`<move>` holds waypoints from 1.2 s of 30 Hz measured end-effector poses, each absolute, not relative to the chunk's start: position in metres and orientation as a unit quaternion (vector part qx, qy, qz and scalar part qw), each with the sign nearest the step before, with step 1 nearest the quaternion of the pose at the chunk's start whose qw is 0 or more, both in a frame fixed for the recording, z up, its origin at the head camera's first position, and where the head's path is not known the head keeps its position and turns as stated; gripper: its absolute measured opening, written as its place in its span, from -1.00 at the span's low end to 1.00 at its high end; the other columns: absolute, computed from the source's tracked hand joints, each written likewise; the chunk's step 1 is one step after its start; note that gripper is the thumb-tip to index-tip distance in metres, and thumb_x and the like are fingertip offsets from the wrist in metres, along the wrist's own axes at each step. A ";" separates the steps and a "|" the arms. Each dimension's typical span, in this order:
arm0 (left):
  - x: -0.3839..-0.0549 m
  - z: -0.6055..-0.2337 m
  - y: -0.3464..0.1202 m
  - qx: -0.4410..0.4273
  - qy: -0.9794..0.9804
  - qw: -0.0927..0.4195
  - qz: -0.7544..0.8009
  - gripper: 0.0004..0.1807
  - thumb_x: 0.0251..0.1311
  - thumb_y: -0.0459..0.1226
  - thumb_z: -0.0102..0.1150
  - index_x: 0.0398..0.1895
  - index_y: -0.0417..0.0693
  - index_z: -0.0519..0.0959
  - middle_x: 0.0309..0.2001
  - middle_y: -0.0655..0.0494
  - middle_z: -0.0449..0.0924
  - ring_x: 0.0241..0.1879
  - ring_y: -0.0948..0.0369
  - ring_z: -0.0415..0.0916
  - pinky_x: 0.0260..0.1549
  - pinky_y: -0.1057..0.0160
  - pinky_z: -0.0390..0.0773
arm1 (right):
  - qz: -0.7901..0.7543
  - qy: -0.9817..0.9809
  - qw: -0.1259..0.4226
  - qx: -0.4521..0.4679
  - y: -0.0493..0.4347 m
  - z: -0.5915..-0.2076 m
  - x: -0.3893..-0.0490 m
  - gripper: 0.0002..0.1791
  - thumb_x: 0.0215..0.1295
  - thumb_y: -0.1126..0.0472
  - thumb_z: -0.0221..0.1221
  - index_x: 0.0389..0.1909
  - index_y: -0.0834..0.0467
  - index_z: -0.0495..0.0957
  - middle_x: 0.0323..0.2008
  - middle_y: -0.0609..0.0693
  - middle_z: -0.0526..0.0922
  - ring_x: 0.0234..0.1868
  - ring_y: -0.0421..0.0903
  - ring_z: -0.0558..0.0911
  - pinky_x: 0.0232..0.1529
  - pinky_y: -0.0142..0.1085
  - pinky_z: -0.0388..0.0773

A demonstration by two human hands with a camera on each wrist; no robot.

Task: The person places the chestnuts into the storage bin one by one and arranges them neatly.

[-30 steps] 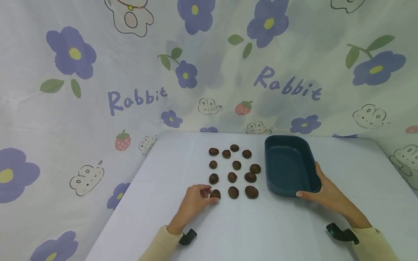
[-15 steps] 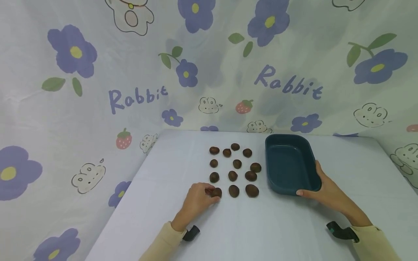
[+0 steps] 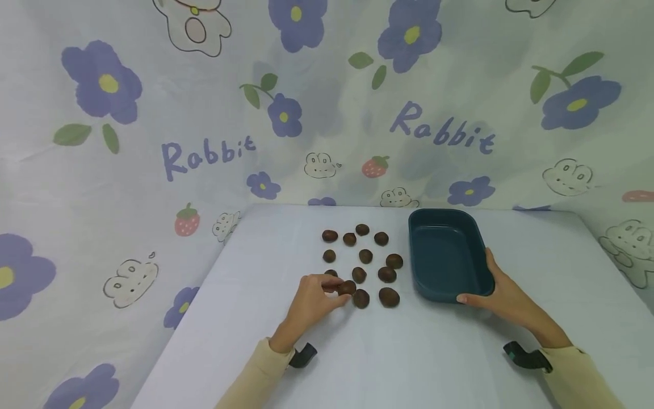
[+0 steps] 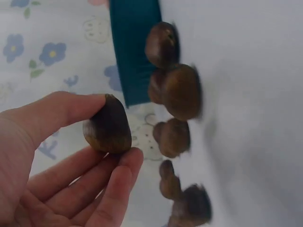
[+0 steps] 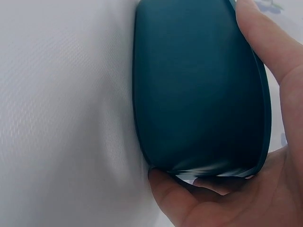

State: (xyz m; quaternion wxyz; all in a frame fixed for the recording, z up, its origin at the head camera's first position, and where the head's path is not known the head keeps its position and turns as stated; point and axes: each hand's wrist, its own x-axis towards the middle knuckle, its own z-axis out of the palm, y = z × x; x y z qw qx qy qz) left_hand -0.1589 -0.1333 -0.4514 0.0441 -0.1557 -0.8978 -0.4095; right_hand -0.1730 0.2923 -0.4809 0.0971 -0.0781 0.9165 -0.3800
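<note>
In the left wrist view, my left hand (image 4: 78, 184) pinches a brown chestnut (image 4: 110, 125) between thumb and fingertips, lifted off the cloth. From the head view, that hand (image 3: 313, 298) is at the near left of the loose chestnuts, with the pinched one overlapping a chestnut (image 3: 361, 299) in the front row. My right hand (image 3: 506, 298) grips the near right corner of a deep, dark teal rectangular dish (image 3: 447, 255). Close up in the right wrist view, the thumb lies along one side of the dish (image 5: 199, 94) and the fingers wrap around its end wall.
Several more chestnuts lie in loose rows on the white tablecloth (image 3: 409, 352), left of the dish, such as a large chestnut (image 3: 389, 297) in front and a chestnut (image 3: 362, 229) at the back. A patterned curtain (image 3: 347, 102) hangs behind the table and along its sides.
My left hand has taken hold of the front left chestnut, lifted it and carried it right toward its neighbour. The right hand stays on the dish. The head view has shifted slightly.
</note>
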 end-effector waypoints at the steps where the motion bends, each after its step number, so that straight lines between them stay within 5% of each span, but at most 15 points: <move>1: -0.160 -0.449 -0.131 -0.159 -0.894 0.042 -0.417 -0.75 0.08 -0.28 0.53 -0.17 -0.17 0.79 -0.22 0.05 0.82 -0.19 0.15 0.76 -0.11 0.10 0.75 | -0.381 0.916 0.097 -0.078 0.292 -0.481 -0.173 0.51 0.19 -0.20 0.42 0.60 0.13 -0.67 0.62 0.45 -0.40 0.51 0.66 -0.01 0.26 0.57 0.19; 18: -0.181 -0.430 -0.081 -0.218 -0.850 0.023 -0.479 -0.69 0.13 -0.21 0.51 -0.07 -0.09 0.78 -0.15 0.07 0.79 -0.19 0.11 0.72 -0.11 -0.10 0.73 | -0.401 0.909 0.097 -0.066 0.290 -0.481 -0.176 0.52 0.15 -0.18 0.45 0.63 0.05 -0.64 0.64 0.44 -0.35 0.54 0.63 -0.04 0.27 0.59 0.14; 26: -0.191 -0.425 -0.059 -0.219 -0.848 0.010 -0.483 -0.68 0.13 -0.17 0.50 -0.06 -0.07 0.78 -0.10 0.10 0.81 -0.09 0.19 0.76 -0.06 0.17 0.71 | -0.404 0.907 0.100 -0.059 0.289 -0.479 -0.177 0.53 0.12 -0.16 0.48 0.63 0.07 -0.62 0.63 0.46 -0.33 0.54 0.63 -0.04 0.28 0.59 0.14; 36: -0.200 -0.421 -0.029 -0.251 -0.818 -0.020 -0.518 -0.68 0.14 -0.17 0.51 -0.06 -0.09 0.78 -0.11 0.08 0.81 -0.14 0.21 0.76 -0.06 0.10 0.75 | -0.410 0.905 0.103 -0.055 0.288 -0.482 -0.177 0.52 0.14 -0.15 0.47 0.63 0.04 -0.64 0.63 0.47 -0.32 0.54 0.62 -0.03 0.28 0.58 0.15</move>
